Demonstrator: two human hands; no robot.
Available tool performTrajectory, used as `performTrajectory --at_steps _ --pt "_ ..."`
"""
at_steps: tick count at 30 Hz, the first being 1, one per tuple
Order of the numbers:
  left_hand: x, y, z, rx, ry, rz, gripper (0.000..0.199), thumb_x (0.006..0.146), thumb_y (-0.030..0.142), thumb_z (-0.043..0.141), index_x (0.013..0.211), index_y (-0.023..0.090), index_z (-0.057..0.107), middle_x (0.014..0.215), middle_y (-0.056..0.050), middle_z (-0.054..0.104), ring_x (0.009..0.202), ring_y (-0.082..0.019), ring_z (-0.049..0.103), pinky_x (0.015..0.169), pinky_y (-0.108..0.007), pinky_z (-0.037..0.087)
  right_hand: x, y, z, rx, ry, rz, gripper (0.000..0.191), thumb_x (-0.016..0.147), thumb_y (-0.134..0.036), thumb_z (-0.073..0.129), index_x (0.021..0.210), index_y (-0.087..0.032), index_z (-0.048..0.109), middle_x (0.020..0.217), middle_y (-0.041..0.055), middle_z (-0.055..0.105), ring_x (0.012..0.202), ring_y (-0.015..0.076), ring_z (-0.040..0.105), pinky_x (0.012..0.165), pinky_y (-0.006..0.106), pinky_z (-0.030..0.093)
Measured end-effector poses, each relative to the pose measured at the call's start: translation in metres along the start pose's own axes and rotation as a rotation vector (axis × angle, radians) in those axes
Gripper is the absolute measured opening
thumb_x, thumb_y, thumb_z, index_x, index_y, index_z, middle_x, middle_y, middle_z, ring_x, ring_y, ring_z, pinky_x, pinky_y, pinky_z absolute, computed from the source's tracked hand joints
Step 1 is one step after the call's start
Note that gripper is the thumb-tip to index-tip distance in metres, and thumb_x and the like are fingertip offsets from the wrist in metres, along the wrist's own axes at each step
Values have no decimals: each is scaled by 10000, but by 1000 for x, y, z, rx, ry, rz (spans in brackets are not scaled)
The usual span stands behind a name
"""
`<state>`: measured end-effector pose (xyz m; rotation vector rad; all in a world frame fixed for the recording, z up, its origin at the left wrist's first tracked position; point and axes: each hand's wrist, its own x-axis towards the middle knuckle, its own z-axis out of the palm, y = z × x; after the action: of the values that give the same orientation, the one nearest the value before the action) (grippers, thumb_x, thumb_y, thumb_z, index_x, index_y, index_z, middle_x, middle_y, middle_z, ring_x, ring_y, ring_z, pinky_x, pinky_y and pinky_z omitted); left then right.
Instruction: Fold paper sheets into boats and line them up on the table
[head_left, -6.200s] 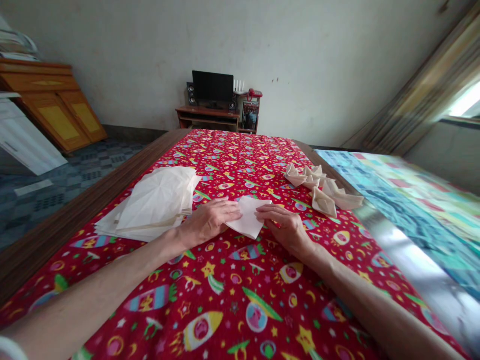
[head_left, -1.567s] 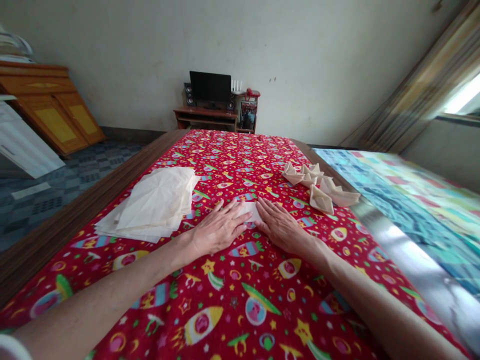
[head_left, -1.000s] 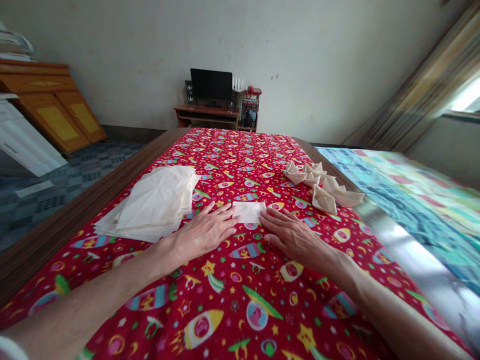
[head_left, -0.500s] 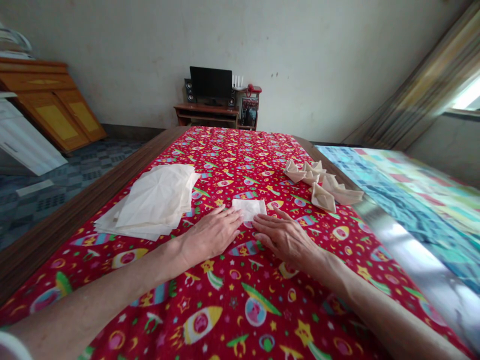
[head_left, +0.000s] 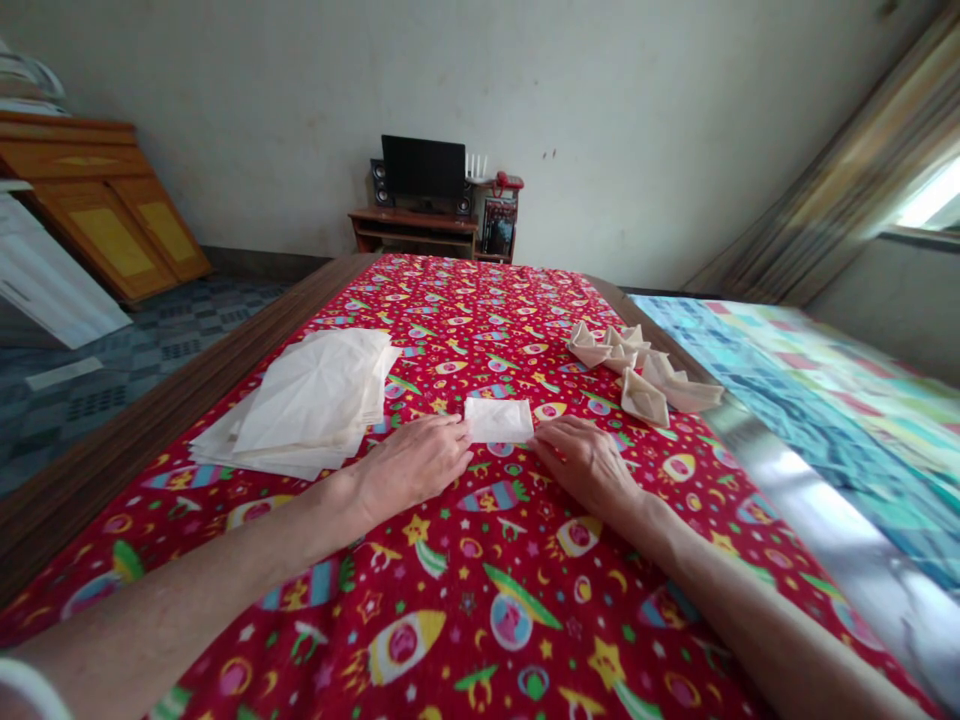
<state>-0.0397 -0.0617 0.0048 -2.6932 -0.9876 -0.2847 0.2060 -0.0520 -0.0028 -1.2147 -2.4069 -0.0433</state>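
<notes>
A small folded white paper (head_left: 499, 420) lies flat on the red patterned cloth (head_left: 514, 570), its whole top face showing. My left hand (head_left: 420, 460) is at its left edge, fingers together and closed on that side. At the lower right corner, the closed fingertips of my right hand (head_left: 586, 465) meet the paper. Both palms face down; my thumbs are mostly hidden. To the left of my left hand is a stack of thin white paper sheets (head_left: 307, 395). Several folded paper boat-like shapes (head_left: 643, 396) sit beyond my right hand.
The cloth covers a table with a dark wooden edge (head_left: 187, 380) on the left. A bed with a blue patterned cover (head_left: 795, 400) adjoins on the right. Past the far end are a monitor (head_left: 424, 168) on a desk and, farther left, a wooden cabinet (head_left: 112, 215).
Both hands have slid outward, from resting over the folded paper's lower corners to its left and right sides. Their fingers have curled in more, and more of the paper shows.
</notes>
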Motion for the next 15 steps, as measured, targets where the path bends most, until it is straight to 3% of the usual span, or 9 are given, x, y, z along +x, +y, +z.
performTrajectory --at_steps 3,6,10,15 --pt "1 2 0 -4 52 -16 288 944 223 386 878 134 651 930 -76 685 934 -191 629 882 -330 491 2 5 6 21 25 102 150 890 -324 512 866 -202 596 790 30 635 730 157 575 654 248 424" --pt "1 1 4 -30 128 -72 279 944 239 391 897 147 651 893 -65 684 904 -192 629 816 -330 499 4 7 11 76 47 171 182 855 -388 555 884 -208 559 746 4 603 694 152 555 633 249 402" --pt "0 -3 11 -82 244 -168 272 929 215 408 855 165 665 838 -49 683 850 -175 629 779 -312 497 12 6 15 125 38 312 208 783 -418 614 778 -218 560 722 -12 612 677 152 562 591 244 374" --pt "-1 -5 14 -140 314 -159 266 921 203 419 851 166 673 858 -49 686 862 -163 624 809 -306 499 16 2 15 263 -2 434 155 744 -350 616 680 -212 586 661 -30 625 610 129 560 560 226 367"
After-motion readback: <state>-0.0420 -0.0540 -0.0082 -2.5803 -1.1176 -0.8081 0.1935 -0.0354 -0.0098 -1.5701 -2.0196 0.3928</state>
